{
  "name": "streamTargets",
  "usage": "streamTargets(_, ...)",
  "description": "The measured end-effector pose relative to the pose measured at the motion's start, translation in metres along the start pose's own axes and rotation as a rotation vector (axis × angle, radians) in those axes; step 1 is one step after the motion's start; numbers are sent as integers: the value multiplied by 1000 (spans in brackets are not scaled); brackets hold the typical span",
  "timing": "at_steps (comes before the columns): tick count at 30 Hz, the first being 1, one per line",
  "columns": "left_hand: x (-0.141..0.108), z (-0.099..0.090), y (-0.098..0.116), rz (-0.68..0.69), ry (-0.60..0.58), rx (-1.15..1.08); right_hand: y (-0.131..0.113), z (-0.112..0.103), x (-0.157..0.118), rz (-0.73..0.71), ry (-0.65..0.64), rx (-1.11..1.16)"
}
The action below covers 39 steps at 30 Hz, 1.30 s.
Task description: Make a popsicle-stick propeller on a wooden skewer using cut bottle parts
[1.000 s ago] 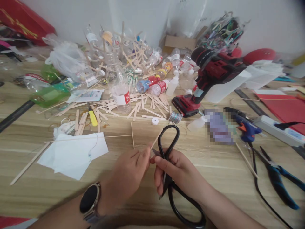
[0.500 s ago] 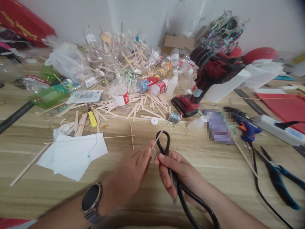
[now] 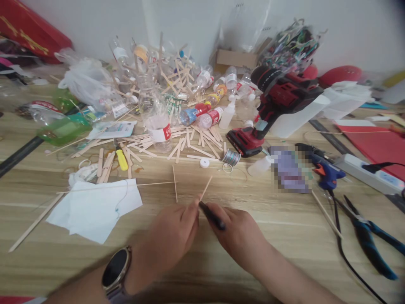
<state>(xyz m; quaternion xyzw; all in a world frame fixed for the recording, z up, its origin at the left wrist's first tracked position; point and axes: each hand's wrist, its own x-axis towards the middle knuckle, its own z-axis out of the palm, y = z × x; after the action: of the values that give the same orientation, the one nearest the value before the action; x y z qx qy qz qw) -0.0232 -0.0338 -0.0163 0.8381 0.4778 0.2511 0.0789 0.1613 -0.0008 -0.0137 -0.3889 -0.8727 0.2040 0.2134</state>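
Here we are at the front of the table [image 3: 177, 270], and the left hand [image 3: 177, 228] has its fingers closed on a pale, thin wooden stick [image 3: 206, 188], its slim bare length slanting up and to the right, the lower end lost in the grip. Right beside it, the right hand [image 3: 240, 234] is closed round the black-handled scissors [image 3: 215, 217]; only a smooth, dark, glossy piece shows, the blades hidden. The stick sits between the hands and the small spool of multicoloured thread [image 3: 231, 157], just right of two crossed thin sticks [image 3: 175, 183]. Now for the labels: the upright clear bottle [image 3: 160, 133] wears a white-and-red one with pale characters, too blurred to read; the lying bottle [image 3: 210, 118] shows white lettering on red, again unreadable. The red-and-black drill [image 3: 275, 105] carries a pale sticker, no brand legible, and gold marks run across the red bag [image 3: 34, 31] at far left.
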Motion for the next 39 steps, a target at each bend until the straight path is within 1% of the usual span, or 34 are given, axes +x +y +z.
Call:
streamTargets(3,0,1,0,83,78,101,-8,-7,5,280,-183,543)
streamTargets(5,1,2,0,84,80,94,-14,-10,8,430,-296,876)
streamTargets(6,1,2,0,83,77,83,-16,-11,9,479,-322,995)
streamTargets(8,1,3,-1,78,71,46,-18,-10,10,536,-323,1136)
streamTargets(11,1,2,-2,44,59,-31,-19,-7,9,553,-300,1174)
streamTargets(12,2,1,-1,14,56,-54,-18,-5,8,548,-290,1146)
streamTargets(14,1,-1,2,-70,46,-111,-17,-3,7,496,-250,1006)
streamTargets(17,0,-3,7,-205,12,-215,-14,-1,5,344,-152,682)
streamTargets(20,0,-4,9,-291,-21,-309,-9,1,3,131,10,287)
streamTargets(22,2,-6,7,-356,-49,-389,-5,0,2,-59,127,-6)
streamTargets(24,7,-9,3,-446,-50,-473,-3,-1,0,-225,188,-230)
streamTargets(25,9,-10,1,-500,-39,-510,-2,-3,0,-279,203,-302)
streamTargets(26,11,-11,-1,-556,-25,-544,-2,-4,0,-309,209,-343)
streamTargets(28,13,-12,-4,-653,-56,-628,-3,-7,1,-301,199,-342)
streamTargets(30,14,-10,-4,-683,-112,-711,-4,-9,2,-263,184,-299)
streamTargets(32,12,-8,-3,-637,-105,-736,-4,-10,4,-246,178,-282)
streamTargets(35,10,-7,0,-557,-75,-707,-2,-11,5,-270,201,-334)
streamTargets(39,9,-9,2,-531,-93,-663,1,-12,5,-270,205,-419)
